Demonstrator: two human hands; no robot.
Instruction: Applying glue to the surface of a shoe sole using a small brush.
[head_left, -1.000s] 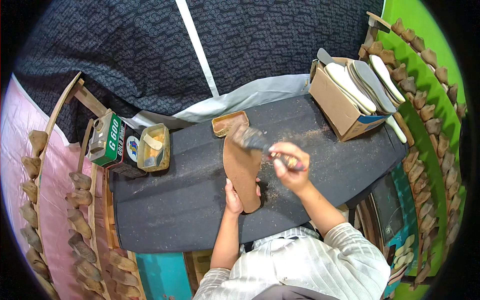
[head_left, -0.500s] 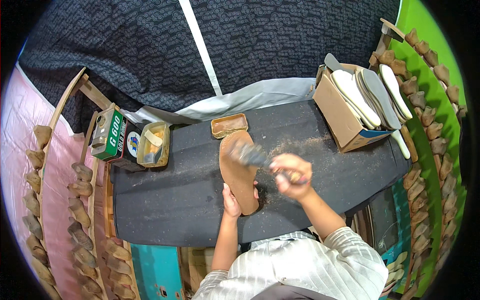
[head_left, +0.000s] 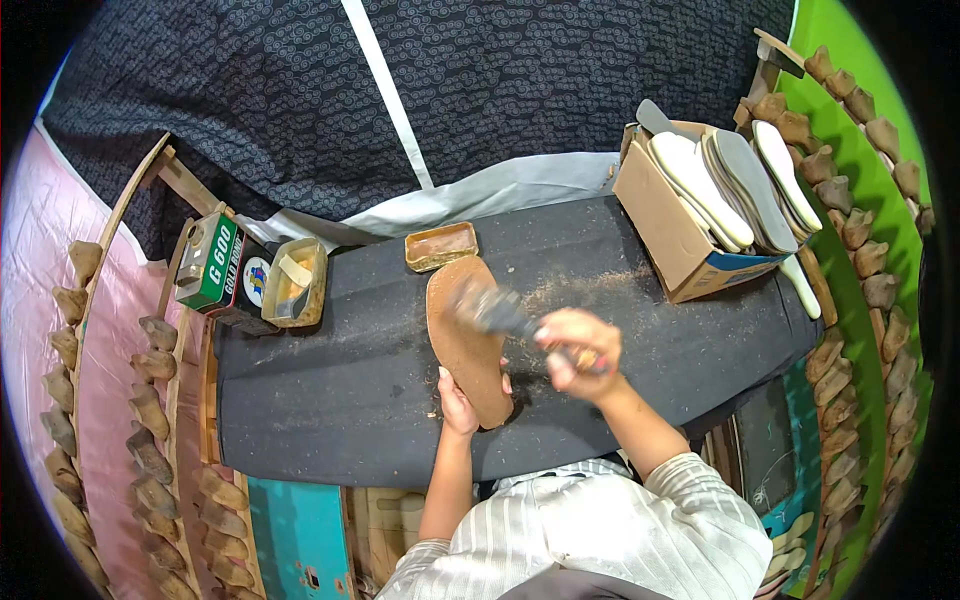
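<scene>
My left hand [head_left: 457,403] is closed around the narrower near end of a brown shoe sole [head_left: 467,350], thumb on the left edge and fingertips showing at the right edge. The sole is tilted above the table, its broad end pointing away from me. In my right hand [head_left: 581,350] is a dark-handled brush [head_left: 503,312], gripped by the handle. Its head lies over the upper part of the sole and is smeared by motion, so I cannot tell the bristles clearly. Just beyond the sole's far end stands a small rectangular tray [head_left: 428,264].
Brown crumbs lie scattered on the black-covered table [head_left: 320,420]. At the far left stand a green and black metal can [head_left: 215,268] and a yellowish tub [head_left: 312,303] with a scraper-like tool. A cardboard box [head_left: 650,225] holds white and grey soles. Racks of wooden shoe lasts [head_left: 152,408] flank both sides.
The view has shifted slightly, so most things sit a little further left. The brush is still over the sole's upper part, blurred in both frames. Both grips are unchanged.
</scene>
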